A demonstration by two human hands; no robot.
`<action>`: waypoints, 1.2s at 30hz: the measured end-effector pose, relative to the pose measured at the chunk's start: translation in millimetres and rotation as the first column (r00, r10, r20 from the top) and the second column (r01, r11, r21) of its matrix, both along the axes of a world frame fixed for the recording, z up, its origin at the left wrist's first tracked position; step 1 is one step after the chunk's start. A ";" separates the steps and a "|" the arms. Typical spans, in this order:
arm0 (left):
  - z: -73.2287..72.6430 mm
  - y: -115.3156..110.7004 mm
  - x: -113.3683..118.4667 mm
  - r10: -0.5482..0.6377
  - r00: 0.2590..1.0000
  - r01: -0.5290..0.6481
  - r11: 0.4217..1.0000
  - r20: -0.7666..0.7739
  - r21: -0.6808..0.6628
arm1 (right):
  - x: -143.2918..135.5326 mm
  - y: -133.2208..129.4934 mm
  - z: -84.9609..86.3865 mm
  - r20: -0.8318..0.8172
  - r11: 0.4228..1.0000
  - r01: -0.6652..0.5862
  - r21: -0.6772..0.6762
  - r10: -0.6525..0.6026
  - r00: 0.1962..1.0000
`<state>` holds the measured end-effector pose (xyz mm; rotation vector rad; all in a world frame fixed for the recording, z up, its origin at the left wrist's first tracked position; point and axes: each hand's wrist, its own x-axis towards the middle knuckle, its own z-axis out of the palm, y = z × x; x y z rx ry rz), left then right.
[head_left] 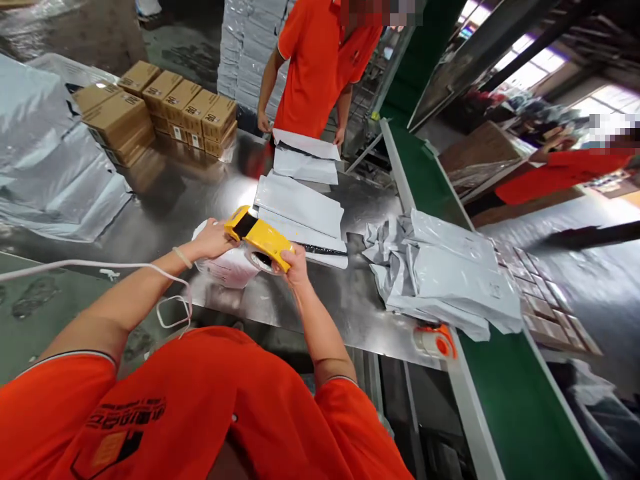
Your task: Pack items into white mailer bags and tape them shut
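Note:
A yellow scanner-like device or tape dispenser (265, 241) with a dark section is held above the metal table (345, 300). My right hand (296, 263) is closed on its lower right end. At its upper left end is my left hand (215, 240), fingers closed near the edge; what they grip is too small to make out. Under the device a pale roll shows in part. A white package (227, 268) lies beneath my left hand. Just beyond my hands, white plastic mailing bags (300, 207) lie overlapped, one with a dark strip along its edge.
Brown boxes (175, 107) and a large stack of white bags (55, 153) stand at left. A person in orange (320, 73) holds a bag opposite. Filled grey bags (445, 273) lie at right over a green conveyor (525, 400), near an orange tape dispenser (440, 341).

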<state>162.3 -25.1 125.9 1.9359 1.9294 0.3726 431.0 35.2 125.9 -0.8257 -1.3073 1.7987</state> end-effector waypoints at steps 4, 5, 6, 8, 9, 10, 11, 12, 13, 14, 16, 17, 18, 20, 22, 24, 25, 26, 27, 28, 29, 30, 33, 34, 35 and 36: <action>0.3 0.7 0.2 0.028 1.000 -0.028 1.000 0.006 0.000 | -6.1 -5.2 -17.7 0.060 0.999 -0.028 -0.023 0.029 0.998; 2.6 -0.8 -1.2 0.053 0.998 -0.054 0.998 0.036 0.025 | -4.2 -5.8 -20.5 0.066 0.999 -0.029 -0.022 0.031 0.997; 5.8 -3.8 -2.8 0.101 0.991 -0.108 0.992 0.091 0.072 | -1.9 -6.0 -22.6 0.066 0.999 -0.028 -0.023 0.030 0.997; 14.5 -13.6 -5.0 0.251 0.928 -0.303 0.939 0.277 0.162 | 2.8 -5.8 -25.4 0.055 0.999 -0.026 -0.027 0.028 0.998; 19.4 -19.7 -4.8 0.326 0.859 -0.409 0.901 0.394 0.146 | 4.8 -5.7 -26.4 0.047 0.999 -0.028 -0.029 0.029 0.998; 24.5 -25.7 -3.3 0.385 0.766 -0.484 0.873 0.515 0.068 | 6.4 -5.7 -27.3 0.040 0.999 -0.031 -0.028 0.032 0.999; 29.4 -30.8 -0.6 0.430 0.651 -0.507 0.859 0.626 -0.063 | 7.5 -5.8 -28.1 0.033 0.999 -0.034 -0.026 0.035 0.999; 34.0 -34.4 3.4 0.470 0.520 -0.477 0.852 0.713 -0.214 | 8.1 -6.1 -28.6 0.027 0.999 -0.038 -0.025 0.038 0.999; 37.9 -36.4 8.1 0.507 0.393 -0.410 0.843 0.767 -0.348 | 8.3 -6.4 -29.0 0.022 0.999 -0.040 -0.026 0.041 0.999; 40.9 -36.5 13.4 0.539 0.288 -0.342 0.830 0.792 -0.440 | 8.1 -6.8 -29.1 0.016 0.999 -0.043 -0.029 0.043 0.999; 44.0 -32.9 23.6 0.580 0.183 -0.298 0.802 0.793 -0.518 | 7.4 -7.3 -28.5 -0.001 0.998 -0.045 -0.037 0.045 0.999; 44.0 -30.2 27.9 0.591 0.178 -0.316 0.791 0.787 -0.523 | 7.3 -7.4 -28.0 -0.010 0.998 -0.050 -0.038 0.050 0.999; 43.0 -27.6 31.2 0.596 0.189 -0.340 0.785 0.780 -0.518 | 7.8 -7.3 -27.4 -0.018 0.998 -0.059 -0.035 0.058 0.998; 39.2 -24.2 32.9 0.585 0.231 -0.399 0.785 0.777 -0.473 | 10.7 -6.2 -26.1 -0.024 0.996 -0.090 -0.022 0.089 0.996; 34.7 -24.0 24.9 0.562 0.295 -0.490 0.783 0.773 -0.382 | 16.6 -3.9 -24.5 0.006 0.990 -0.141 -0.013 0.141 0.990; 30.9 -26.5 5.0 0.560 0.361 -0.603 0.750 0.746 -0.271 | 23.5 -0.4 -22.4 0.060 0.981 -0.191 -0.021 0.192 0.979; 29.3 -28.4 -9.0 0.574 0.378 -0.656 0.720 0.726 -0.228 | 26.5 1.5 -21.1 0.087 0.976 -0.214 -0.033 0.216 0.972; 27.6 -30.6 -24.8 0.598 0.378 -0.703 0.682 0.706 -0.201 | 28.5 3.2 -19.4 0.109 0.972 -0.228 -0.048 0.232 0.967; 25.6 -33.0 -41.5 0.628 0.365 -0.744 0.641 0.687 -0.190 | 29.2 4.7 -17.4 0.127 0.970 -0.237 -0.061 0.243 0.962; 23.1 -35.4 -57.8 0.657 0.347 -0.777 0.601 0.669 -0.187 | 28.6 5.8 -15.0 0.142 0.968 -0.241 -0.072 0.249 0.958; 19.7 -37.6 -72.8 0.684 0.325 -0.800 0.567 0.653 -0.196 | 26.4 6.7 -12.1 0.155 0.967 -0.241 -0.076 0.251 0.956; 15.2 -39.3 -85.4 0.706 0.301 -0.814 0.540 0.641 -0.212 | 22.8 7.3 -8.6 0.167 0.968 -0.239 -0.075 0.249 0.954; -5.1 -38.7 -104.0 0.740 0.243 -0.815 0.506 0.627 -0.282 | 6.6 8.9 3.9 0.199 0.971 -0.230 -0.067 0.239 0.950; -14.0 -36.2 -103.0 0.747 0.224 -0.809 0.501 0.626 -0.307 | 0.7 9.6 8.2 0.214 0.971 -0.228 -0.070 0.238 0.947; -23.6 -32.6 -98.6 0.752 0.206 -0.801 0.497 0.626 -0.333 | -4.9 10.3 12.0 0.231 0.971 -0.228 -0.076 0.240 0.943; -33.7 -28.2 -91.3 0.755 0.188 -0.793 0.494 0.628 -0.357 | -9.8 10.9 15.1 0.247 0.970 -0.228 -0.084 0.242 0.938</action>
